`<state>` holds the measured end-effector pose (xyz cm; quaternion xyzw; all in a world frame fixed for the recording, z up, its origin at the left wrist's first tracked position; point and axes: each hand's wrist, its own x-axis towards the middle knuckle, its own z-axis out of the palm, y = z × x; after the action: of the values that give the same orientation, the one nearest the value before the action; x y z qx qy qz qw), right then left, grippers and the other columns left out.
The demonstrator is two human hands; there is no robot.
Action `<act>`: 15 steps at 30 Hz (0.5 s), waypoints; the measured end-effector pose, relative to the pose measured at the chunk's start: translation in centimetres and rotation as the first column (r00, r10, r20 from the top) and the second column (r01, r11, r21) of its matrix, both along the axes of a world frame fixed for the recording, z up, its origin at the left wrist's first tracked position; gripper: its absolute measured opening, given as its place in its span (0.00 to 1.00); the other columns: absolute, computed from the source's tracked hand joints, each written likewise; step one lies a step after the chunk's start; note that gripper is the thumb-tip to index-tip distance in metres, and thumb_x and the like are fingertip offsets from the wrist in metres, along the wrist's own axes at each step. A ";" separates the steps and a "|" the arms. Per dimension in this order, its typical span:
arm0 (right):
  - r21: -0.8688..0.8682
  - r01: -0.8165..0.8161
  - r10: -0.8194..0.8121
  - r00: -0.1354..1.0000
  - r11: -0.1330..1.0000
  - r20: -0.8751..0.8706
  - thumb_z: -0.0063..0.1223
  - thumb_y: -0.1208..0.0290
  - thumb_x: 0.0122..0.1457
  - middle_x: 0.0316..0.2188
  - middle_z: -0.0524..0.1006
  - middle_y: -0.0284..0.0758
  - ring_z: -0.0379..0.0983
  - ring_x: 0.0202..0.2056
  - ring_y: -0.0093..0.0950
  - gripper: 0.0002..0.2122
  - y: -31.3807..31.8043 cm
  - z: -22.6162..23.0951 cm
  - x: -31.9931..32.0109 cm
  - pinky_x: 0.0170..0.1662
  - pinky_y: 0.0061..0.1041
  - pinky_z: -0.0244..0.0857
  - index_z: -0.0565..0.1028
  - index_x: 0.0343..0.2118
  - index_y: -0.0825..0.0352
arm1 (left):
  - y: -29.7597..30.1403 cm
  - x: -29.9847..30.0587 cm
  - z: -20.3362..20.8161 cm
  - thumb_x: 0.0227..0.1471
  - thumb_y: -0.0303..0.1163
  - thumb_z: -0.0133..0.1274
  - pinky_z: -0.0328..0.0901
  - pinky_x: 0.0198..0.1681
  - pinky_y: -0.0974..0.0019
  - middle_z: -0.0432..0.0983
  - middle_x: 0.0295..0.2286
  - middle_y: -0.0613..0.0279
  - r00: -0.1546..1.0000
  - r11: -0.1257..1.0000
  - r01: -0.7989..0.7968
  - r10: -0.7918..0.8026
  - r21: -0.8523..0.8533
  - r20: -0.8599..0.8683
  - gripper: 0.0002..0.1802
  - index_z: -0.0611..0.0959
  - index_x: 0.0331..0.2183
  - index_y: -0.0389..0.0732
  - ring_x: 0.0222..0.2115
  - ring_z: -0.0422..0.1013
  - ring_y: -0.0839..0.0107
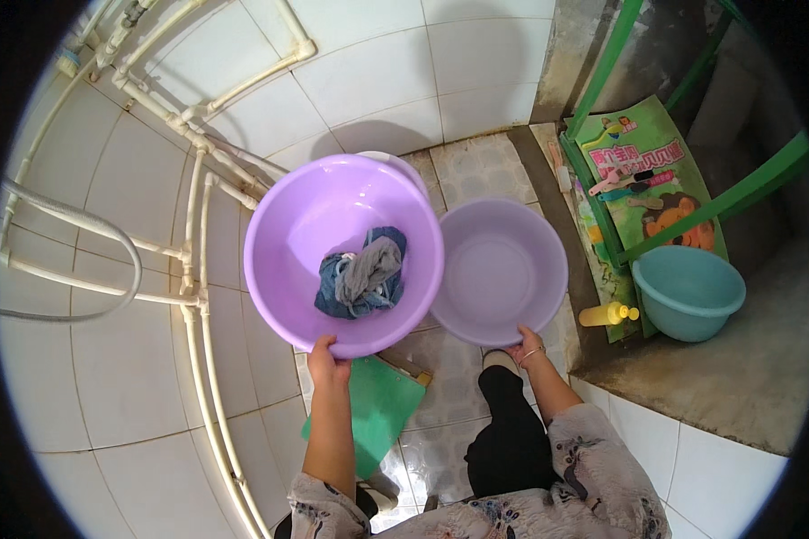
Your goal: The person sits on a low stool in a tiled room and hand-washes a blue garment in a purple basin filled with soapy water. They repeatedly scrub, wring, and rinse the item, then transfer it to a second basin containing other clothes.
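My left hand (327, 361) grips the near rim of a large bright purple plastic basin (288, 220). Inside that basin lies a bunched bundle of blue denim and grey cloth (365, 273). To its right, my right hand (526, 347) is closed on the near rim of a paler purple basin (494, 269) with nothing in it. The two basins meet or overlap at their sides. Behind the bright basin, part of a whitish tub (395, 164) shows; the rest is hidden.
Pale pipes (191, 242) and a grey hose (135, 260) run along the left tiled wall. A green board (377, 409) lies near my feet. At right, a green metal frame (692, 235) stands by a printed mat with brushes, a teal basin (688, 292) and a yellow bottle (607, 313).
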<state>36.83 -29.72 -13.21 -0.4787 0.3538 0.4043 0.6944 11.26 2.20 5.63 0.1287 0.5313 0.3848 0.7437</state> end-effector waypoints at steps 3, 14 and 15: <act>-0.115 0.105 -0.081 0.977 0.988 0.198 0.53 0.70 0.47 0.38 0.70 0.44 0.70 0.35 0.37 0.20 2.7 -1.5 2.9 0.28 0.36 0.69 0.67 0.44 0.69 | -0.4 -0.3 1.0 0.42 0.20 0.45 0.69 0.41 0.52 0.69 0.36 0.53 0.994 1.000 0.028 -0.026 0.012 -0.109 0.17 0.68 0.39 0.32 0.37 0.69 0.58; 0.139 -0.084 0.060 0.984 0.987 0.170 0.47 0.41 0.51 0.56 0.56 0.49 0.59 0.53 0.38 0.41 12.0 4.2 16.1 0.52 0.38 0.59 0.52 0.58 0.72 | -2.7 2.9 2.0 0.39 0.18 0.47 0.70 0.37 0.50 0.69 0.36 0.54 0.965 0.968 0.245 -0.239 0.048 -0.106 0.25 0.67 0.44 0.36 0.36 0.70 0.57; 0.239 -0.160 0.108 0.971 0.958 0.215 0.44 0.39 0.52 0.55 0.59 0.48 0.60 0.53 0.37 0.41 10.9 6.4 14.1 0.51 0.39 0.59 0.53 0.58 0.71 | -3.2 3.6 1.7 0.39 0.18 0.47 0.70 0.36 0.51 0.69 0.35 0.53 0.957 0.959 0.277 -0.269 0.065 -0.109 0.25 0.67 0.44 0.36 0.35 0.70 0.58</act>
<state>50.89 -18.81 -6.82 -0.4466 0.1942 0.4427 0.7529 14.84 -1.02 7.38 0.2492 0.5287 0.2924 0.7569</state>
